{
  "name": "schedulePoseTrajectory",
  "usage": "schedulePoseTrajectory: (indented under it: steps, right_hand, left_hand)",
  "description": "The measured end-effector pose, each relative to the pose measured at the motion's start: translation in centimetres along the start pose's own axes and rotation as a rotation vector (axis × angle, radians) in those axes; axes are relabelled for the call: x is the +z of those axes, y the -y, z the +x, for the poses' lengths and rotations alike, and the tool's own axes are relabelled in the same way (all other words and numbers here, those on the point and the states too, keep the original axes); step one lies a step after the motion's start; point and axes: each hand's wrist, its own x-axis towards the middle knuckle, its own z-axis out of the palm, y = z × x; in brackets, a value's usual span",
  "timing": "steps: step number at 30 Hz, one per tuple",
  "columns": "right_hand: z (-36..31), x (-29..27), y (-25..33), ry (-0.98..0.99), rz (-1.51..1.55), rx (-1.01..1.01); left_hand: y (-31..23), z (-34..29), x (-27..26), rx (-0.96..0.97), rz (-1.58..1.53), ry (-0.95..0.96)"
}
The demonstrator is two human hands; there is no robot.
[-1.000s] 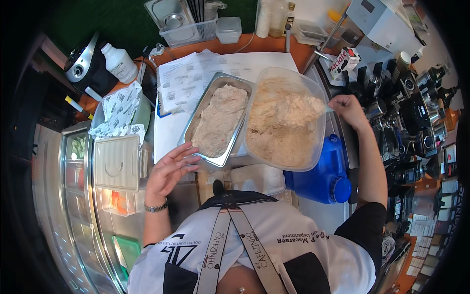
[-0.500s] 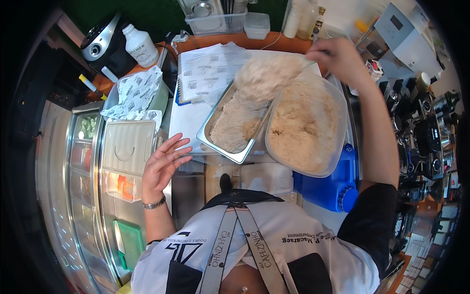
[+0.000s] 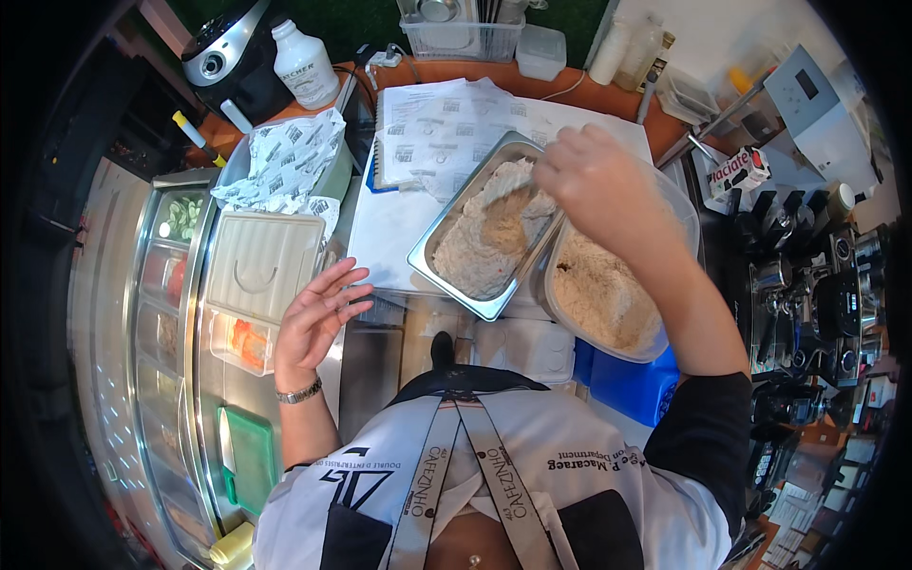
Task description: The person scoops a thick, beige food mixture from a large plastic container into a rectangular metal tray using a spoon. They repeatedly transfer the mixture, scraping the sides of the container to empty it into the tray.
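Note:
My right hand (image 3: 594,185) is slightly blurred, its fingers bunched over the far right end of a flat, floury-coated piece (image 3: 518,204) that looks like meat. That piece lies in a rectangular metal pan (image 3: 491,309), which holds more pale, coated material; where one piece ends and another begins is unclear. Right of the pan, a clear plastic tub (image 3: 679,204) contains tan crumbs or flour (image 3: 608,294), partly hidden under my right forearm. My left hand (image 3: 323,309) hovers left of the pan with its fingers spread, touching nothing.
Printed paper sheets (image 3: 427,133) lie behind the pan on a white board (image 3: 380,242). To the left are a paper-covered container (image 3: 285,161), a lidded container (image 3: 261,256) and a green cutting board (image 3: 252,456). A blue jug (image 3: 636,385) stands below the tub; coffee equipment (image 3: 836,275) lines the right.
My right hand has come down and left, bringing the raised coated piece into the metal pan. My left hand stays spread. The whole view has shifted a little.

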Motion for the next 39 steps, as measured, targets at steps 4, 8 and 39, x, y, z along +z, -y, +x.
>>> schedulePoseTrajectory:
  steps: [4,8,39]
  right_hand:
    - [-3.5,8.4,1.7,0.065,0.133,-0.003]
    - [-2.3,7.0,0.2,0.096,0.082,0.068]
    - [-24.5,6.4,-3.0,0.691,-0.149,0.746]
  left_hand:
    - [-0.4,1.4,1.5,-0.031,0.021,0.073]
    - [-0.7,1.8,2.0,-0.035,0.045,0.106]
    - [15.1,7.9,15.3,-0.393,0.308,0.507]
